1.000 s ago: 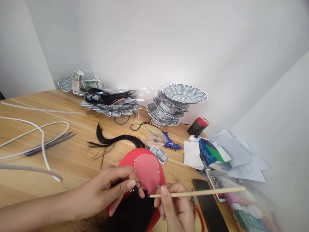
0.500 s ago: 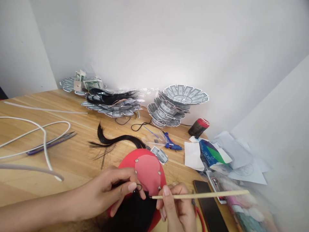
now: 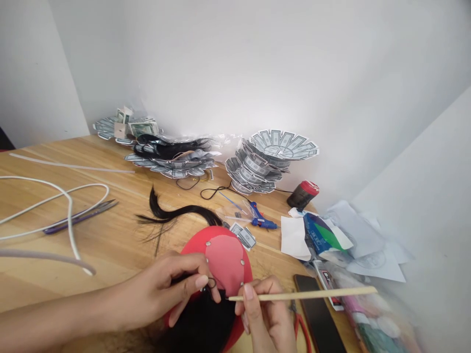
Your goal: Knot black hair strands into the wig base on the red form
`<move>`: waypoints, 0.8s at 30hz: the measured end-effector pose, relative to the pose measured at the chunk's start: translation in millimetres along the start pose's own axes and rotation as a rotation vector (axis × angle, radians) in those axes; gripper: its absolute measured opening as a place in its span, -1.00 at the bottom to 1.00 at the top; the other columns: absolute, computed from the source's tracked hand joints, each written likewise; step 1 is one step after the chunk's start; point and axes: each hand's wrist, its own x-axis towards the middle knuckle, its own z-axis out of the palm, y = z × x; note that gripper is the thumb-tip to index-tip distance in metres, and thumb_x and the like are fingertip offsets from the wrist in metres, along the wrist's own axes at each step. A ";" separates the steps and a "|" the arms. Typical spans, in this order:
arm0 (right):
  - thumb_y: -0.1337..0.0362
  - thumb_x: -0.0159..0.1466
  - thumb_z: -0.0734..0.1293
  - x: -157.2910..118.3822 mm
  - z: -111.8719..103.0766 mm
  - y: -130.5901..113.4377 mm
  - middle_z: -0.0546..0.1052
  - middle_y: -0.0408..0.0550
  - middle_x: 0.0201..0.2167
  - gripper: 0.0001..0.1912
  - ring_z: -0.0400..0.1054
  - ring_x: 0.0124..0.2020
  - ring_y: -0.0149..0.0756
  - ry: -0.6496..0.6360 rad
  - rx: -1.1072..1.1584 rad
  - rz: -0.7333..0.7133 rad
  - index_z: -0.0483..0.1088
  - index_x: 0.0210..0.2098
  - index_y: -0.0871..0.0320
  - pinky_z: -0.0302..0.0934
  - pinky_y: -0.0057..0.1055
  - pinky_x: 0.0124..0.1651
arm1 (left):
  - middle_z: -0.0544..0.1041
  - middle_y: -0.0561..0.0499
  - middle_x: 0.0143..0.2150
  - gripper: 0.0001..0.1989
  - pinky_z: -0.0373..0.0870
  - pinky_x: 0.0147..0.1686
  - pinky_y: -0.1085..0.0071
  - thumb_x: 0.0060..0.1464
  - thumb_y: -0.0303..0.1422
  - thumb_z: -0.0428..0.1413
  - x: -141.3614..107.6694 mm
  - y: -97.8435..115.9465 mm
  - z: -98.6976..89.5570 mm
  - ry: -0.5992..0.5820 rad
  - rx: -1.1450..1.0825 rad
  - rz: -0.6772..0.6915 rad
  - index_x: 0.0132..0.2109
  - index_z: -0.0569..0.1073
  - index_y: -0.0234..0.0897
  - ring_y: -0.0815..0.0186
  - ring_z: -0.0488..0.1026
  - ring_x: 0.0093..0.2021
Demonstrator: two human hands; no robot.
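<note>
In front of me is a red cap (image 3: 189, 241) with a pink panel (image 3: 225, 257) edged by small silver studs, and black hair (image 3: 206, 318) covers its near side. My left hand (image 3: 180, 287) is closed at the cap's left side, thumb and fingers pinching a dark strand that curls into a small loop by the thumb tip. Between the thumb and fingers of my right hand (image 3: 263, 306) is a slim wooden-handled needle (image 3: 312, 295). Its thin tip points left and meets the hair's upper edge, close to my left fingertips.
A black hair bundle (image 3: 184, 213) lies behind the cap, near a blue glue gun (image 3: 259, 218). Stacked banknote-print rings (image 3: 253, 166) stand by the wall. Scissors (image 3: 81, 215) and white tubing (image 3: 69, 215) lie left; a phone (image 3: 320, 314), red-handled pliers (image 3: 303, 333) and papers (image 3: 379, 260) lie right.
The needle and my right hand have shifted slightly left, along the edge of the hair. My left hand keeps its pinch in nearly the same place.
</note>
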 end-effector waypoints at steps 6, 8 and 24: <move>-0.19 0.25 0.44 -0.7 0.1 1.1 0.40 -0.27 -0.59 -0.53 0.30 -0.51 -0.38 0.006 0.006 0.013 0.36 -0.48 0.05 0.24 -0.43 -0.35 | 0.50 0.02 -0.38 -0.38 0.21 -0.57 0.63 0.36 0.20 -0.07 -0.9 -2.7 -0.2 -0.001 -0.003 -0.001 -0.08 0.54 -0.28 0.50 0.31 -0.62; -0.19 0.26 0.44 -1.0 0.4 0.7 0.39 -0.27 -0.59 -0.52 0.30 -0.51 -0.38 0.015 -0.005 0.011 0.35 -0.48 0.05 0.24 -0.44 -0.35 | 0.47 0.05 -0.43 -0.39 0.21 -0.57 0.63 0.36 0.19 -0.06 -0.7 -2.9 -0.5 0.002 -0.007 0.000 -0.08 0.54 -0.28 0.49 0.31 -0.62; -0.08 0.31 0.45 -0.6 -0.1 5.0 0.48 -0.23 -0.51 -0.62 0.36 -0.46 -0.39 -0.007 0.057 -0.138 0.42 -0.43 0.06 0.28 -0.48 -0.32 | 0.43 0.08 -0.50 -0.44 0.20 -0.59 0.66 0.37 0.14 0.00 -1.1 -9.9 -1.8 0.014 -0.078 0.038 -0.10 0.55 -0.30 0.51 0.31 -0.64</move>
